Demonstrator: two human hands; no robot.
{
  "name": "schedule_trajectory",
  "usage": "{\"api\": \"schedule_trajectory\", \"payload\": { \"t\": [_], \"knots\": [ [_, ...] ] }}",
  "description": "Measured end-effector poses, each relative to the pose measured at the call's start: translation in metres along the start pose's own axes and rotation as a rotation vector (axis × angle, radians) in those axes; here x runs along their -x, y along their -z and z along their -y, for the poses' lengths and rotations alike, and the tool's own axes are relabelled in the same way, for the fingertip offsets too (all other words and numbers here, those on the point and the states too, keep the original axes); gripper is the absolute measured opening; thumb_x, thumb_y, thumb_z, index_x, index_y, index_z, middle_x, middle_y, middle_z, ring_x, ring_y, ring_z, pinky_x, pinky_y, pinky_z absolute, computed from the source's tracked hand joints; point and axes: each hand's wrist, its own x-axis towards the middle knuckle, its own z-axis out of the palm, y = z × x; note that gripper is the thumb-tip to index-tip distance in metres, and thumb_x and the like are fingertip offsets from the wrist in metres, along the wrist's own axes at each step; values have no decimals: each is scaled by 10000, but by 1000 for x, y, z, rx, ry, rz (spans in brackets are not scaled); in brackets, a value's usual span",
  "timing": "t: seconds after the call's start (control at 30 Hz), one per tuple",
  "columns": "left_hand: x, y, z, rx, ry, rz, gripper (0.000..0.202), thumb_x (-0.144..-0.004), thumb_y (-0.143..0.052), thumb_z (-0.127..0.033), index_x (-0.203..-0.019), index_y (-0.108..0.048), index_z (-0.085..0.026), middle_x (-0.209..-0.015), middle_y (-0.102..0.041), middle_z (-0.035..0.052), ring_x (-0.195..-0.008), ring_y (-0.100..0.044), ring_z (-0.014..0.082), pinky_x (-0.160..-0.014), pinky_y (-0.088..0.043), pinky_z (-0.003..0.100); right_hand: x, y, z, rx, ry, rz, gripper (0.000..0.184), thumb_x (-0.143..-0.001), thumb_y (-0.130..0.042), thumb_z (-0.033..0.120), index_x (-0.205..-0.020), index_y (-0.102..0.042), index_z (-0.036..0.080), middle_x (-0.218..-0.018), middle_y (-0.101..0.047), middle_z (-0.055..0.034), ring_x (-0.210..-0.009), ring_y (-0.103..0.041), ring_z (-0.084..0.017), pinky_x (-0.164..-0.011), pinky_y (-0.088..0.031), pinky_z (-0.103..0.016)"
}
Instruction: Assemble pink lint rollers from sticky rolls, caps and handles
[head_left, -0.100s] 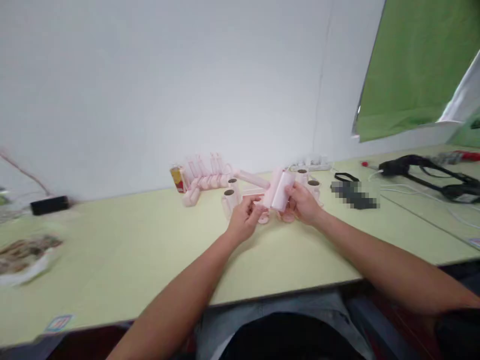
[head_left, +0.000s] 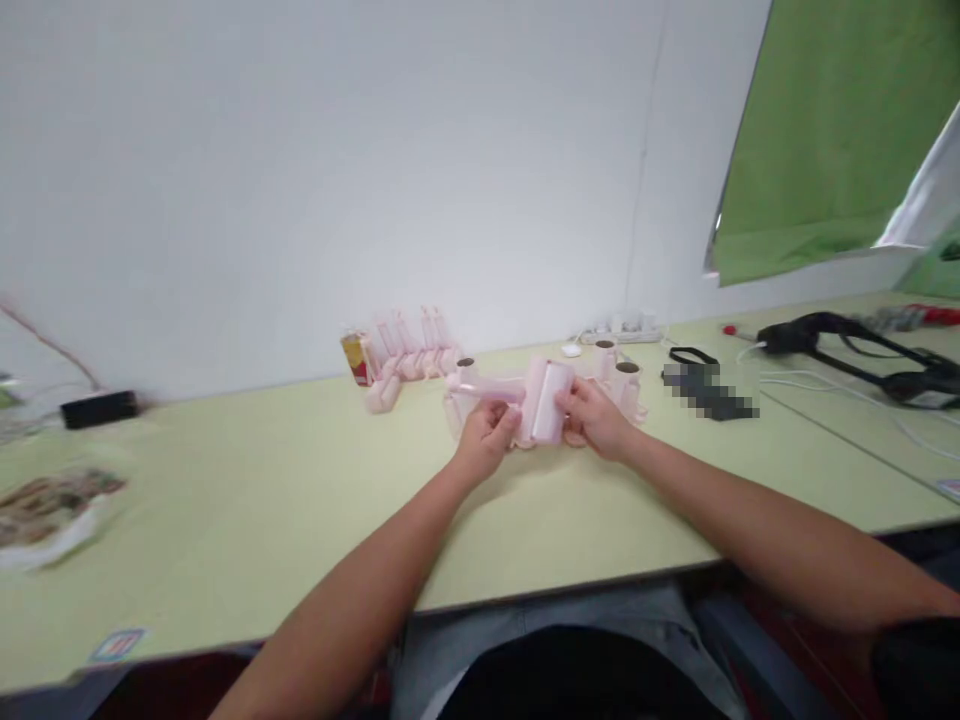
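Both of my hands hold a pink lint roller [head_left: 541, 399] just above the pale green table [head_left: 247, 500]. My left hand [head_left: 486, 441] grips it where the handle meets the head, and the handle sticks out to the left. My right hand [head_left: 596, 418] holds the white roll on the head. Behind the hands stand paper rolls with brown cores [head_left: 627, 378], and more pink roller handles [head_left: 409, 357] are lined up against the wall.
A yellow-red carton [head_left: 356, 357] stands by the handles. A power strip [head_left: 622, 330] lies at the wall, black straps and cables [head_left: 855, 345] to the right, a black box [head_left: 100, 409] and a bag [head_left: 45, 510] at the left. A green cloth [head_left: 832, 130] hangs top right.
The roller has swung down from a tilted pose, and its handle now points left. Both hands have shifted slightly lower with it.
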Motion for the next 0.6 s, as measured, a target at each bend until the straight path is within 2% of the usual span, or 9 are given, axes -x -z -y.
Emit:
{"api": "schedule_trajectory", "payload": {
  "t": [0.1, 0.17, 0.27, 0.43, 0.6],
  "knots": [
    [0, -1, -1, -2, 33, -12, 497, -817, -600, -630, -963, -596, -156, -829, -604, 32, -663, -515, 123, -574, -407, 238, 5, -6, -5, 56, -28, 129, 555, -759, -756, 463, -1212, -545, 222, -919, -648, -26, -729, -621, -160, -558, -541, -252],
    [0, -2, -3, -29, 39, -34, 436, -794, -660, -582, -886, -593, -161, -895, -625, 41, -726, -543, 131, -631, -434, 243, 7, -7, -6, 77, -40, 170, 586, -760, -756, 456, -1249, -525, 229, -961, -663, -36, -738, -635, -168, -574, -551, -267],
    [1, -2, -6, -29, 37, -60, 384, -800, -675, -533, -813, -585, -159, -852, -617, 32, -721, -538, 128, -642, -432, 244, 7, -6, -7, 84, -48, 178, 614, -771, -747, 451, -1285, -496, 228, -1009, -670, -49, -749, -645, -173, -584, -556, -275],
    [1, -3, -7, -15, 30, -93, 354, -791, -697, -492, -790, -576, -160, -785, -585, 12, -682, -510, 115, -612, -408, 234, 5, -4, -7, 104, -39, 173, 599, -788, -729, 472, -1275, -496, 212, -1032, -673, -65, -795, -655, -183, -595, -549, -265],
    [1, -2, -9, 0, 39, -158, 357, -788, -696, -492, -760, -561, -162, -709, -553, -9, -629, -480, 103, -573, -383, 226, 5, -2, -7, 106, -66, 251, 612, -818, -703, 464, -1332, -460, 235, -1027, -653, -69, -827, -652, -190, -622, -571, -295]
  ]
}}
